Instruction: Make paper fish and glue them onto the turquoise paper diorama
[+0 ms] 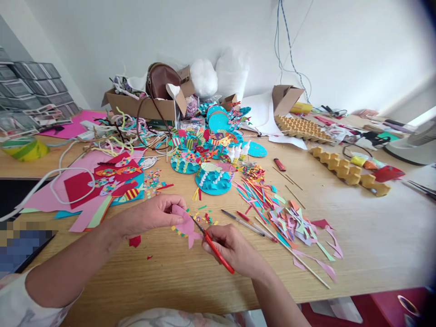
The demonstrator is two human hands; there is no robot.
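Observation:
A pink paper fish [185, 222] with small yellow and green bits along its edge is pinched by my left hand [160, 212] above the table. In my right hand [227, 247] are red-handled scissors [218, 252]. Their blades touch or lie right beside the fish's edge; whether paper is between them I cannot tell. Small coloured paper snippets [208, 219] lie just behind the fish. A dark pen [243, 222] and a red pen [254, 222] rest right of the scissors. Near my left wrist is a red paper scrap [135, 241].
Blue discs [214, 184] with paper fish stand mid-table. Paper strips and offcuts [296, 222] and a wooden skewer [296, 256] lie right. Coloured paper sheets [51, 190] and a white cable [56, 156] are left. Egg cartons [347, 170] and a cardboard box [136, 108] stand farther back.

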